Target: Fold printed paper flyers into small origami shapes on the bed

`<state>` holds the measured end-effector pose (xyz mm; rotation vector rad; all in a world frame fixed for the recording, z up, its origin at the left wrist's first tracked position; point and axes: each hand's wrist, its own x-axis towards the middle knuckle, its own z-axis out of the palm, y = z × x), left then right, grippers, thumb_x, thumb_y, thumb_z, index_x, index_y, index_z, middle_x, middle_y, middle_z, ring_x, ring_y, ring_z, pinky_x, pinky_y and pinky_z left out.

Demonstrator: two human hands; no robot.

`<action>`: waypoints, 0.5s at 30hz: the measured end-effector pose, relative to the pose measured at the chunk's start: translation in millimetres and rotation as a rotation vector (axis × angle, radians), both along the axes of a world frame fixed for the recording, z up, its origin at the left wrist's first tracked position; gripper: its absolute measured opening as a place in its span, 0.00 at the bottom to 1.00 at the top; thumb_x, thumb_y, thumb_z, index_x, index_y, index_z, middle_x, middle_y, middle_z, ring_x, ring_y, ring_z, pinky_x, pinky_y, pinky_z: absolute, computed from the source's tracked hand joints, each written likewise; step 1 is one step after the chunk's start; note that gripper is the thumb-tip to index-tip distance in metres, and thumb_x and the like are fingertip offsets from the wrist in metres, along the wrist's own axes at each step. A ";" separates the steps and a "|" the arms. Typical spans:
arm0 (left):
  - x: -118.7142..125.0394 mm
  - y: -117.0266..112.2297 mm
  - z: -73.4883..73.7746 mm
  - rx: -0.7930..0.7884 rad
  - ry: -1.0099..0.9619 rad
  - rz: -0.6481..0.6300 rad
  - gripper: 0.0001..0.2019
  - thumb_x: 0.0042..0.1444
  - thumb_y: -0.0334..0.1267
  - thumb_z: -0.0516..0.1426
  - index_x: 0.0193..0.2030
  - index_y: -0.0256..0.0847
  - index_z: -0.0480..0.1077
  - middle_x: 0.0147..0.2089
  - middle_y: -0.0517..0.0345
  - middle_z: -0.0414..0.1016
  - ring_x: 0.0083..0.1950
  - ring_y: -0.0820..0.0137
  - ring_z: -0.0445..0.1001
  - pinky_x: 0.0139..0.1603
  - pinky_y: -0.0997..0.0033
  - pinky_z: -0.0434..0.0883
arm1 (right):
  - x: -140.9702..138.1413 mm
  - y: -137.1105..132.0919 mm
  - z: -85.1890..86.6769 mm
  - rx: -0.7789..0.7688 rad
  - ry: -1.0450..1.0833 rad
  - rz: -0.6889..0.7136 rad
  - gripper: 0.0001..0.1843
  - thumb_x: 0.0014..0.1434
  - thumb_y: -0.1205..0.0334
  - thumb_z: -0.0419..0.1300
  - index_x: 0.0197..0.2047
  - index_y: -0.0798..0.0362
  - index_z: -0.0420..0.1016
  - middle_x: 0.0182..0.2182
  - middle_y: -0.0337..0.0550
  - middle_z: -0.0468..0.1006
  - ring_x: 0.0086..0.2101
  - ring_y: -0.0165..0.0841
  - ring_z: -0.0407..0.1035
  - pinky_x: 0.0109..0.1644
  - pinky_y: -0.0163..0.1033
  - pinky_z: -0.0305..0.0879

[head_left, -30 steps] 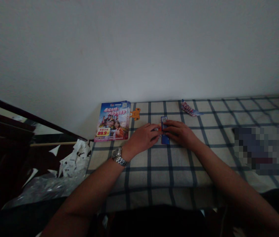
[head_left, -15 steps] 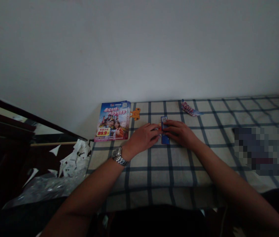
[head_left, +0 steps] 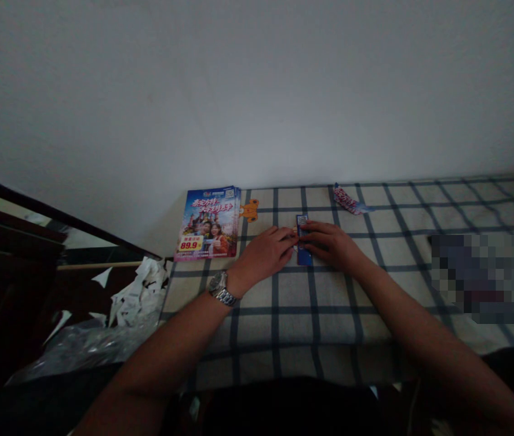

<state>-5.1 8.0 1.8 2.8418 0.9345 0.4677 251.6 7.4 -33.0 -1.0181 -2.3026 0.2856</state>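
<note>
A narrow folded flyer (head_left: 304, 258), blue with a QR code at its top end, lies on the checked cloth between my hands. My right hand (head_left: 332, 245) presses its fingertips onto the strip from the right. At its left edge, the bent fingers of my left hand (head_left: 271, 249) pinch the paper, partly hiding it. To the left rests a stack of printed flyers (head_left: 209, 221), blue and pink with "89.9" on the top one. Close by the stack is an orange bear-shaped piece (head_left: 250, 210).
A crumpled or folded printed paper (head_left: 348, 201) lies near the wall (head_left: 257, 91). On the right, a pixelated dark object (head_left: 473, 278) sits on the checked cloth (head_left: 257, 327). White paper scraps (head_left: 141, 290) and clear plastic (head_left: 88, 345) lie left of the table edge.
My left hand and wrist have shifted very slightly, with the fingers still at the strip's left edge. My right hand and the folded flyer stay in place.
</note>
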 end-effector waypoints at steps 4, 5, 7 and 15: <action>2.9 -2.4 1.4 0.033 0.026 0.015 0.15 0.71 0.34 0.54 0.61 0.36 0.73 0.61 0.48 0.74 0.58 0.60 0.72 0.61 0.56 0.75 | 0.2 0.0 0.3 -0.001 -0.003 0.000 0.12 0.68 0.60 0.64 0.54 0.46 0.82 0.59 0.49 0.80 0.62 0.47 0.72 0.65 0.57 0.72; 3.5 -2.9 1.7 0.041 0.027 0.017 0.15 0.71 0.34 0.54 0.61 0.35 0.73 0.61 0.47 0.74 0.58 0.60 0.72 0.61 0.56 0.76 | 0.1 -0.1 0.9 -0.007 -0.003 0.001 0.12 0.68 0.60 0.64 0.54 0.46 0.81 0.59 0.49 0.80 0.62 0.47 0.72 0.65 0.57 0.72; 4.5 -3.7 1.9 0.058 0.029 0.017 0.16 0.71 0.34 0.53 0.61 0.35 0.73 0.61 0.47 0.74 0.57 0.60 0.72 0.60 0.56 0.76 | 0.0 -0.4 2.2 -0.019 -0.002 0.003 0.12 0.69 0.60 0.64 0.54 0.47 0.81 0.59 0.49 0.80 0.63 0.47 0.72 0.65 0.58 0.71; 5.7 -3.8 -1.1 0.065 0.014 0.015 0.16 0.72 0.34 0.53 0.62 0.35 0.72 0.61 0.47 0.74 0.57 0.60 0.72 0.60 0.56 0.75 | 0.2 -0.5 1.2 -0.024 0.000 -0.001 0.11 0.69 0.60 0.63 0.53 0.48 0.81 0.59 0.50 0.81 0.63 0.46 0.71 0.66 0.58 0.70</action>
